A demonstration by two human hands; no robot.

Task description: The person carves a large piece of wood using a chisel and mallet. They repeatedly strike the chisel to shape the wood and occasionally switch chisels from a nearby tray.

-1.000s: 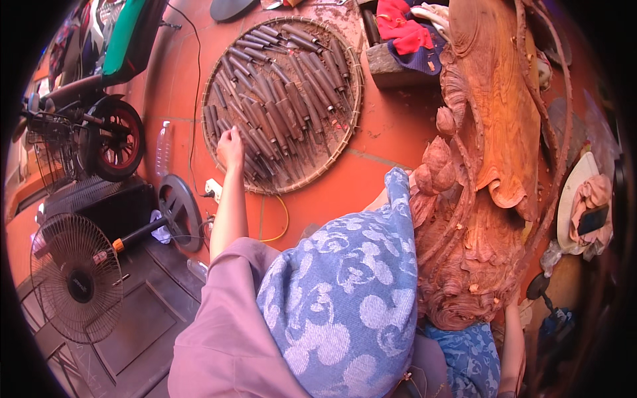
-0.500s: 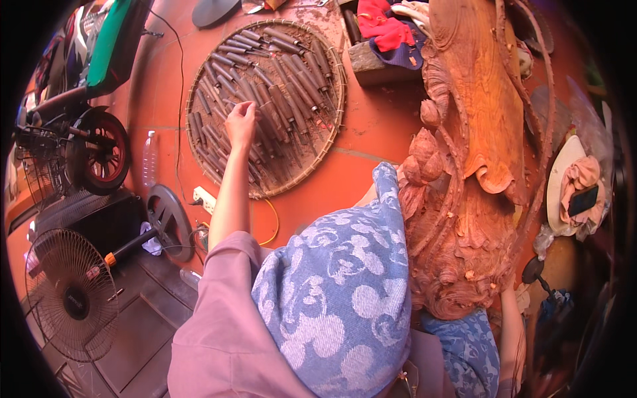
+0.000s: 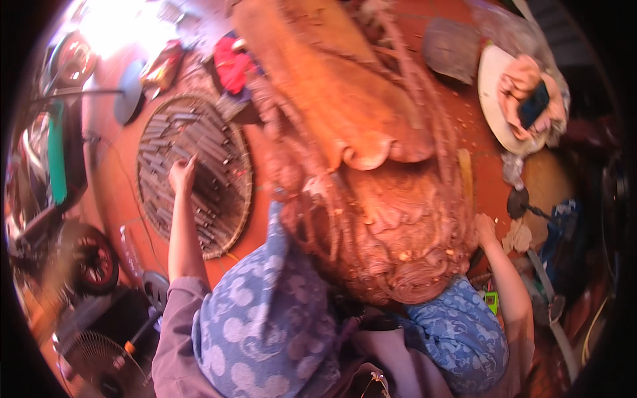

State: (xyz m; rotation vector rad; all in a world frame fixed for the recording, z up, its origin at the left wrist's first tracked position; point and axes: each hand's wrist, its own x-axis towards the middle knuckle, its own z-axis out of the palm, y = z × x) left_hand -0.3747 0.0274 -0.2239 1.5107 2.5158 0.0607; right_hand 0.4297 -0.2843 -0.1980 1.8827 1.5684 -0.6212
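Observation:
A large reddish-brown wood carving point(image 3: 391, 225) with swirls, stems and a smooth curled slab point(image 3: 352, 99) fills the middle, its near end by my knees. To its left lies a round woven tray point(image 3: 247, 192) full of dark, rod-like carving chisels point(image 3: 206, 142). My left hand point(image 3: 182, 176) is over this tray, fingers curled together; whatever is in them, if anything, is too small to make out. At the carving's right side is my right hand point(image 3: 486, 229), its fingers partly hidden by the edge and blurred.
On the left are a fan point(image 3: 103, 365), a small wheel point(image 3: 93, 262) and a clear bottle point(image 3: 131, 251). A pale hat point(image 3: 494, 99) holding cloth and a phone point(image 3: 534, 106) lies at right. Red cloth point(image 3: 232, 65) sits beyond the tray. Wood chips dot the floor.
The view has swung right, so the tray and carving appear farther left. My left hand stays over the tray with fingers curled. My right hand, hidden before, now shows beside the carving.

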